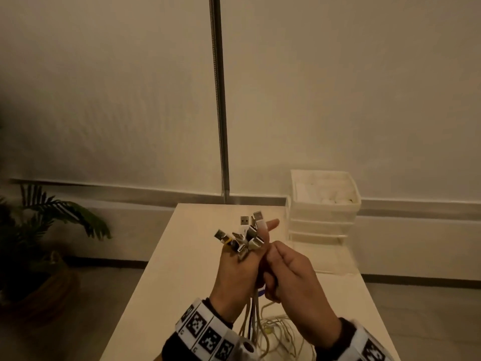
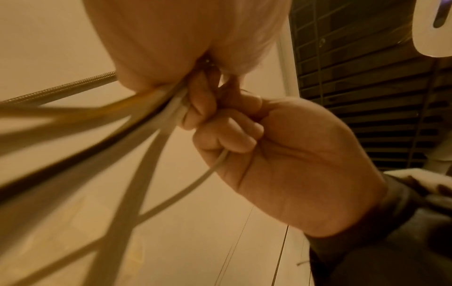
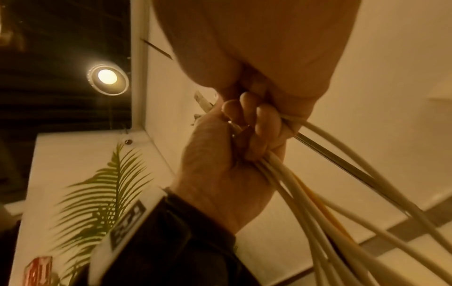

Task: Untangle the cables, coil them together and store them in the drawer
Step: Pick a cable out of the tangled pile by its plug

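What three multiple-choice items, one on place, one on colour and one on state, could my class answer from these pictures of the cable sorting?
1. Where does the drawer unit stand?
A. Far right corner of the table
B. On the floor by the plant
C. Under the table

2. What colour is the odd cable among the white cables?
A. Green
B. Yellow
C. Red

3. How are the USB plugs held?
A. Lying loose on the table
B. Shut in a drawer
C. Bunched above the left hand

Answers: 1 A, the head view shows it at the table's far right; 2 B, the right wrist view shows a yellow strand; 3 C, the plugs fan out above its fist, the right hand beside it.
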Action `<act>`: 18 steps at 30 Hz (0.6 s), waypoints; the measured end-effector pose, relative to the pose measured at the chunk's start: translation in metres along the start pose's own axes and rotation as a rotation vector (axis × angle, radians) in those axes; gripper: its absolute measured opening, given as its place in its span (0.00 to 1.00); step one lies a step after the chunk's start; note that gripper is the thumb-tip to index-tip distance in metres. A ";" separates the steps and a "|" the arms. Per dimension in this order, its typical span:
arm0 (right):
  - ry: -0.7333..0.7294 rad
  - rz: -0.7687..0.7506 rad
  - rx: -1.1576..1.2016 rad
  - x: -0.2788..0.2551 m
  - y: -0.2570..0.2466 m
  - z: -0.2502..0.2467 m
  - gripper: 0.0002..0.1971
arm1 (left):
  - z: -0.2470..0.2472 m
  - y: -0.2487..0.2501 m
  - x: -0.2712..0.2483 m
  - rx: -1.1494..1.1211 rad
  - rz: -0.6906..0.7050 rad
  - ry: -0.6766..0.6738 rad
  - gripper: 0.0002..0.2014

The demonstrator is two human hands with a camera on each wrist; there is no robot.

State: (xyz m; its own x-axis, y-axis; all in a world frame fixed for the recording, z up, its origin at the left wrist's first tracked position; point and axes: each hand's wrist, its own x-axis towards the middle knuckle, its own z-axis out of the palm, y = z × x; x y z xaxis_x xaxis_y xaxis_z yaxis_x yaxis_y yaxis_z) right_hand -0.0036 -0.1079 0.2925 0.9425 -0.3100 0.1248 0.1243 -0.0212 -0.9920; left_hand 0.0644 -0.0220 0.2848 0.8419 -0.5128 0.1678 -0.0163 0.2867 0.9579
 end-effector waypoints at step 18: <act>-0.186 -0.260 -0.508 -0.014 0.036 -0.004 0.10 | -0.050 0.018 0.007 0.051 0.079 0.293 0.23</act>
State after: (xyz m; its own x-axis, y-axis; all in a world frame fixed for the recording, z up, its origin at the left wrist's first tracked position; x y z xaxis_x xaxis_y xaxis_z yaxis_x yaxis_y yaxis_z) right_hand -0.0137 -0.1084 0.2550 0.9451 -0.0630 0.3206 0.2380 -0.5397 -0.8075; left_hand 0.0966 0.0201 0.2913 0.9564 -0.2334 0.1753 -0.1089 0.2717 0.9562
